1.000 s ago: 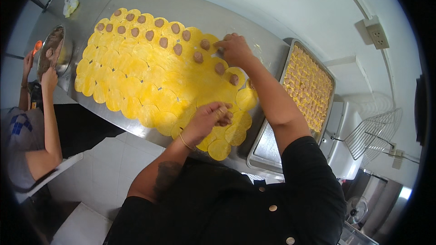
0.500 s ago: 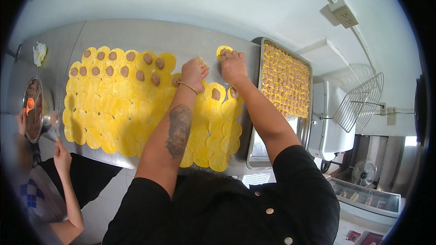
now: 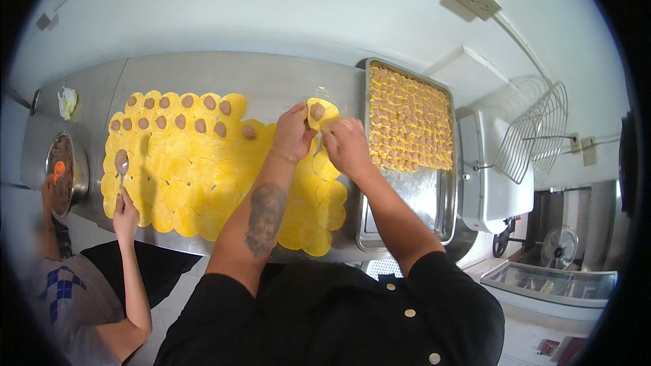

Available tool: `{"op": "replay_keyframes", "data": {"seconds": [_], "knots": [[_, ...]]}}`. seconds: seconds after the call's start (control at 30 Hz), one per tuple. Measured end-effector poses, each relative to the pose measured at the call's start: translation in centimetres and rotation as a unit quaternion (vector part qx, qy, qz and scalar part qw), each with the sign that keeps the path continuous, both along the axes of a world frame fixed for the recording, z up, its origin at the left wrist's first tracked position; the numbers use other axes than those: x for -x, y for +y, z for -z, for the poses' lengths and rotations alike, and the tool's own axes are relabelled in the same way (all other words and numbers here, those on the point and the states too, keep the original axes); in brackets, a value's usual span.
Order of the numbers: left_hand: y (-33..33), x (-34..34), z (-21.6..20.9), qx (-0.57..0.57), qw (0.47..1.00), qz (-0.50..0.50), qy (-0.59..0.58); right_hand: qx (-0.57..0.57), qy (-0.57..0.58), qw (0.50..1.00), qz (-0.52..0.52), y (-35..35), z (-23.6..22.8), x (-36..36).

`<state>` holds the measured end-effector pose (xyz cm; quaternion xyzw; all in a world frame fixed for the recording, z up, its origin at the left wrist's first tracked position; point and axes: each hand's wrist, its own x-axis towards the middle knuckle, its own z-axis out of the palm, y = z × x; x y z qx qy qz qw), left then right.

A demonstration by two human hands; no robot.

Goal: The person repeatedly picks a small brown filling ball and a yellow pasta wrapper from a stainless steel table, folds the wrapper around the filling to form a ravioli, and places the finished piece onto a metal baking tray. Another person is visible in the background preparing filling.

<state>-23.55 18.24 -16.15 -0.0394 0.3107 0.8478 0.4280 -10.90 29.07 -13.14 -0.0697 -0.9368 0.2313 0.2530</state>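
Observation:
A round yellow dough wrapper [image 3: 331,108] with a lump of brown filling [image 3: 317,111] is up between my two hands. My left hand [image 3: 293,134] is closed on its left edge. The fingers of my right hand [image 3: 347,146] pinch its lower right edge. Below and to the left, overlapping yellow dough wrappers [image 3: 183,190] lie in rows on the metal table. Those in the far rows bear brown lumps, while the nearer ones are bare. My right forearm crosses in front of the metal tray [image 3: 362,220] on the right, which holds many small filled dough pieces [image 3: 410,118].
At the left a co-worker's hand [image 3: 125,217] holds a spoon [image 3: 123,171] with brown filling over the wrappers. Beside it stands a metal pot [image 3: 83,169] of filling with an orange utensil [image 3: 60,169]. A white machine [image 3: 498,169] and wire rack [image 3: 542,142] stand right of the tray.
My left hand has come to the filled wrapper that my right hand was touching, and both now hold it. The co-worker's spoon has moved from beside the pot to over the wrappers. The view has shifted.

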Motion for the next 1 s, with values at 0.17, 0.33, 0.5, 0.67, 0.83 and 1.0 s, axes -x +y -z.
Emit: {"op": "replay_keyframes", "data": {"seconds": [0.17, 0.33, 0.5, 0.67, 0.83, 1.0], "knots": [[-2.4, -9.5, -6.3, -0.007, 0.998, -0.053, 0.028, 0.521, 0.011, 0.852, 0.047, -1.8, -0.4, -7.2], [-1.8, -19.2, -9.4, 0.079, 0.980, -0.114, 0.142, 0.531, 0.079, 0.844, 0.005, -2.2, -3.6, -13.4], [-0.6, -25.0, -10.0, 0.187, 0.938, -0.125, 0.262, 0.637, 0.076, 0.765, -0.064, 1.2, -5.4, -17.9], [-1.4, -30.0, -11.6, 0.086, 0.944, -0.163, 0.273, 0.760, 0.108, 0.627, -0.133, 2.4, -6.4, -22.5], [-3.8, -32.7, -13.1, 0.051, 0.970, -0.125, 0.202, 0.661, 0.090, 0.726, -0.168, 0.9, -7.7, -27.0], [-5.7, -34.0, -14.6, 0.041, 0.973, -0.125, 0.188, 0.600, 0.090, 0.776, -0.174, -1.0, -9.1, -28.2]]}}
